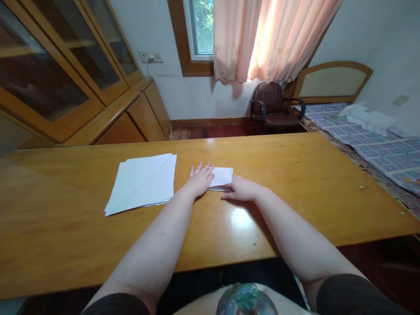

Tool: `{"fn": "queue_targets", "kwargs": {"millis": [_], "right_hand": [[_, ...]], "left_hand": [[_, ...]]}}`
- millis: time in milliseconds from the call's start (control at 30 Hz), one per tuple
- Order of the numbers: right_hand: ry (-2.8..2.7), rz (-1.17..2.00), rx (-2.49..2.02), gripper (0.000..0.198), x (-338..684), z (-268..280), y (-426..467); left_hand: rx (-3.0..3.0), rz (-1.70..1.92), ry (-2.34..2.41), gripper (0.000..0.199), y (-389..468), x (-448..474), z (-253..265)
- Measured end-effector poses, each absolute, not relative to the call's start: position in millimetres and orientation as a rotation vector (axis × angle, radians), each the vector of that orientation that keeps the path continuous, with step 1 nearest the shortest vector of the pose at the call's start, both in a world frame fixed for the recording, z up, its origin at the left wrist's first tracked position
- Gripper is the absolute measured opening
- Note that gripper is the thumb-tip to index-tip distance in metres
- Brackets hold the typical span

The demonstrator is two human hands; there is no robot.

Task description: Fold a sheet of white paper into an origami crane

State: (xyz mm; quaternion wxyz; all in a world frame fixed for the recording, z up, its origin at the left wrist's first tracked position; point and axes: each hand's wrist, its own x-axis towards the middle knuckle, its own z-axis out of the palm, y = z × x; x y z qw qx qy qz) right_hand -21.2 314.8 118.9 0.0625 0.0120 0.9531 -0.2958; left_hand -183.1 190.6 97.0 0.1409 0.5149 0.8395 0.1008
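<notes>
A small folded piece of white paper (222,176) lies on the wooden table in front of me, its near edge slightly raised. My left hand (199,179) rests flat over its left side with the fingers spread. At the right end is my right hand (242,188), its fingers reaching to the near right corner; some fingertips are hidden under or behind the paper, so I cannot tell whether they pinch it.
A stack of white sheets (142,181) lies left of my hands on the table (295,175). Beyond the table are a brown armchair (271,103), a curtained window and a bed (377,135). Glass-door cabinets (98,52) stand at the left.
</notes>
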Motion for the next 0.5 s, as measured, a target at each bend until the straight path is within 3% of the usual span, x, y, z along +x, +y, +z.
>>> {"fn": "queue_targets", "kwargs": {"millis": [200,367,500], "right_hand": [[2.819,-0.998,0.308,0.021,-6,126,348],[3.182,-0.790,0.748,0.025,-8,122,362],[3.301,-0.785,0.471,0.038,-25,108,346]], "left_hand": [[1.538,0.135,2.464,0.055,190,-179,97],[1.539,0.116,2.473,0.054,192,-176,98],[1.438,0.098,2.523,0.054,194,-172,97]]}}
